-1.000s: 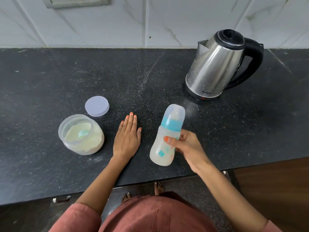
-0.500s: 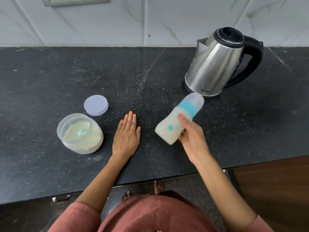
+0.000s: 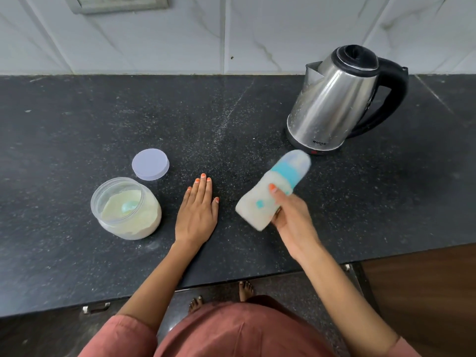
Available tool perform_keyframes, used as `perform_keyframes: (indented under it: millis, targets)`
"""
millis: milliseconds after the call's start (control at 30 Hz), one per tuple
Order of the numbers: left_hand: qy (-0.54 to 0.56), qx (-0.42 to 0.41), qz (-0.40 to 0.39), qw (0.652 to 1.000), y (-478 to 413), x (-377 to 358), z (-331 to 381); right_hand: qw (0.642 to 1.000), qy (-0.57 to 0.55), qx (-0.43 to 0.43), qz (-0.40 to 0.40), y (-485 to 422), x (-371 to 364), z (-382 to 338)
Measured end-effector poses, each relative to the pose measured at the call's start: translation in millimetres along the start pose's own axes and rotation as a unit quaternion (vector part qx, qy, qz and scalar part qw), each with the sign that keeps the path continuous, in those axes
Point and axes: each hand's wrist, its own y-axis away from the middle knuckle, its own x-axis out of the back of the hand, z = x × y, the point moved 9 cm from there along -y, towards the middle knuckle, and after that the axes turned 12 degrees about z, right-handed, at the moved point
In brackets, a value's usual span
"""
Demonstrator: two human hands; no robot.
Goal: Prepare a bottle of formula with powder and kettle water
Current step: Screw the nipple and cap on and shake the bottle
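On the black counter (image 3: 77, 119), left hand (image 3: 197, 215) flat; right hand (image 3: 291, 217) grips bottle (image 3: 260, 202).

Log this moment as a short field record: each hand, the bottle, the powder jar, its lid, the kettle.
right hand: grips the bottle, raised off the counter
left hand: flat on the counter, palm down, empty
bottle: capped, tilted, cap toward the kettle, milky inside, motion-blurred
powder jar: open, powder and a scoop inside
jar lid: on the counter behind the jar
kettle: upright on its base, lid closed

A dark speckled countertop (image 3: 77, 119) meets a white marbled tile wall (image 3: 270, 29) bearing a switch plate (image 3: 116, 3)
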Motion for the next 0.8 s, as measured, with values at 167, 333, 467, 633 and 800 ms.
perform_keyframes:
  millis: [167,333,467,633,800]
  targets:
    - [0.004,0.003,-0.006,1.000,0,-2,-1,0.998,0.058,0.026,-0.019,5,1,-1]
    - [-0.001,-0.004,-0.005,1.000,0,-2,0,0.997,-0.060,0.029,0.033,-3,3,-14]
    - [0.000,0.001,-0.014,1.000,0,-3,-2,0.990,0.122,0.034,-0.061,17,-8,1]
    - [0.003,-0.002,-0.007,1.000,1,-1,0,0.988,-0.144,0.017,0.054,-11,8,-21]
    - [0.005,0.002,-0.012,1.000,0,-1,-1,0.995,0.094,0.021,-0.040,14,-6,1]
